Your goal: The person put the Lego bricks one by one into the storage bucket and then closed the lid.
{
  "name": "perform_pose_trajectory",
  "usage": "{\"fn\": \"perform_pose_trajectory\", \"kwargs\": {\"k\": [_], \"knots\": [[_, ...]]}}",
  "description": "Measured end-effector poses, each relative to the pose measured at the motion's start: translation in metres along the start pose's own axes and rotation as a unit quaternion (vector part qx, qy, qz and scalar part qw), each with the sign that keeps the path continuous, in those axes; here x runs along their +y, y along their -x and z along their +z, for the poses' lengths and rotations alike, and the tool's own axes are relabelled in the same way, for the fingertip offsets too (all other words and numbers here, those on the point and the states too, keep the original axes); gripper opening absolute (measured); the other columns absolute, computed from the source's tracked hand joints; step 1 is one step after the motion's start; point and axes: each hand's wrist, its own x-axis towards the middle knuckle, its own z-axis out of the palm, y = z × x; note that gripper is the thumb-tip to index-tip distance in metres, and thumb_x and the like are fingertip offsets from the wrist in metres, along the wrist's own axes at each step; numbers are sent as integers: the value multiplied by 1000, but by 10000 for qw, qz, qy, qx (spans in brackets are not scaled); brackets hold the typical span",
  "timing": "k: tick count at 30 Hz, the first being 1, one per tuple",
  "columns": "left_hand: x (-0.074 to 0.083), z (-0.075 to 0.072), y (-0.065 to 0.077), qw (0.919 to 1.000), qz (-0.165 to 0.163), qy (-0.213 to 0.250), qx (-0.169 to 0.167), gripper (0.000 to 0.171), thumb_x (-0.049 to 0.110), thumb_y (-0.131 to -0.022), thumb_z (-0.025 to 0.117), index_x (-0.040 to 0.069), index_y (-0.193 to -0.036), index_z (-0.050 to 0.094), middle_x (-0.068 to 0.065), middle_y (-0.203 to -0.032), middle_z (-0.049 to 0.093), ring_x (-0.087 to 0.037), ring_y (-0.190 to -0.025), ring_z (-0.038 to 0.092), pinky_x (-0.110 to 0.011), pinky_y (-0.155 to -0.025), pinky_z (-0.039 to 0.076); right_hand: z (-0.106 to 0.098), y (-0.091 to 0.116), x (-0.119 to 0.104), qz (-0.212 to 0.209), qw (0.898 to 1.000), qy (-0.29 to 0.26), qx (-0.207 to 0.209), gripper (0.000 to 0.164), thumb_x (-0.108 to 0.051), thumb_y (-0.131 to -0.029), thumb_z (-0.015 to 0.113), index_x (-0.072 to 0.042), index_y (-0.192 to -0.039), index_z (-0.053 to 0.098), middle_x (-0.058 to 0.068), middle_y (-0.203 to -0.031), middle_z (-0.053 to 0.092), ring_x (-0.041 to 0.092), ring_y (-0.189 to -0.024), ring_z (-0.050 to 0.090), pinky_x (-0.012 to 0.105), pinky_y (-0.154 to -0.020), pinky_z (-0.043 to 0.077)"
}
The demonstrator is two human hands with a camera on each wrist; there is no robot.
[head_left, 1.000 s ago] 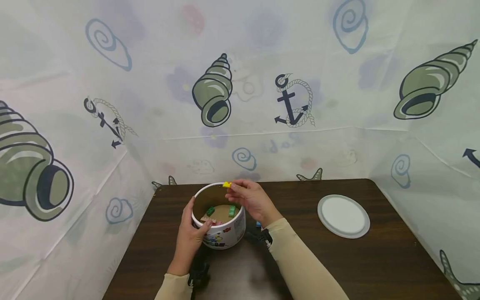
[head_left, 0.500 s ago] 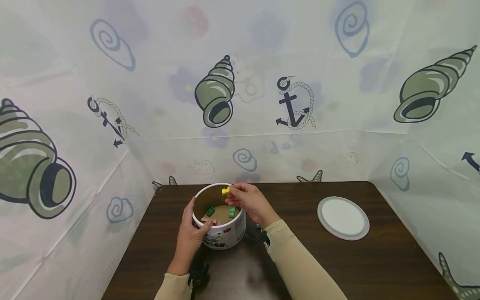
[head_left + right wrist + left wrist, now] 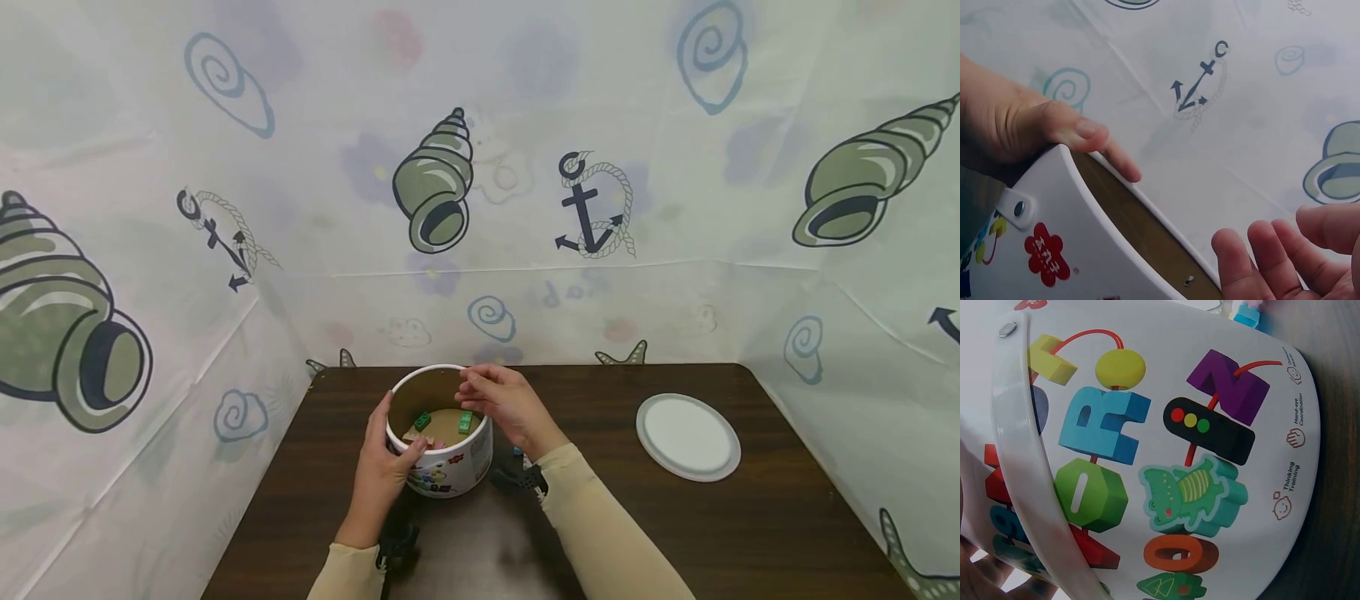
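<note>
My left hand grips the white bucket at its left side, thumb on the near rim. In the right wrist view the bucket's wall looks tilted. Inside lie a green toy brick, a second green brick and some pink pieces partly hidden by the left thumb. Over the right part of the rim is my right hand, its fingers loosely bent and nothing between them. The left wrist view shows the bucket's printed side and white plastic handle. No yellow brick shows now.
A round white lid lies on the dark wooden table to the right. A small blue and pink piece lies just beyond the bucket, mostly hidden by the right wrist in the head view. Patterned cloth hangs around the table.
The yellow brick was pinched in my right fingers and lowered toward the bucket's opening; now the fingers have parted and it is out of sight. The left hand stays on the bucket.
</note>
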Motion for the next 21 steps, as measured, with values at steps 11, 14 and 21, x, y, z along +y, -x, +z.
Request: {"fn": "perform_pose_trajectory", "kwargs": {"k": [11,14,21], "knots": [[-1,-1,0,10000,51,-55,-11,105,32,-92,88,26,-175,24,-10,-176,33,-37,-153,44,-52,-116,47,-26,13,-1,-125,9992,375,63,36,-18,-113,61,7,-138,64,18,-118,75,23,-108,76,35,-94,64],[-1,-1,0,10000,63,-4,-39,105,32,-93,88,27,-175,23,-9,-176,31,-38,-153,44,-58,-114,47,-37,16,-1,-114,9988,448,160,38,-18,-113,59,9,-140,62,17,-119,75,23,-108,76,36,-94,64],[-1,-2,1,9999,73,-55,-53,104,32,-94,87,25,-175,23,-13,-176,31,-40,-152,45,-50,-112,49,-66,24,10,-134,9975,384,574,28,-17,-114,58,2,-132,68,12,-116,73,22,-103,76,33,-90,64]]}}
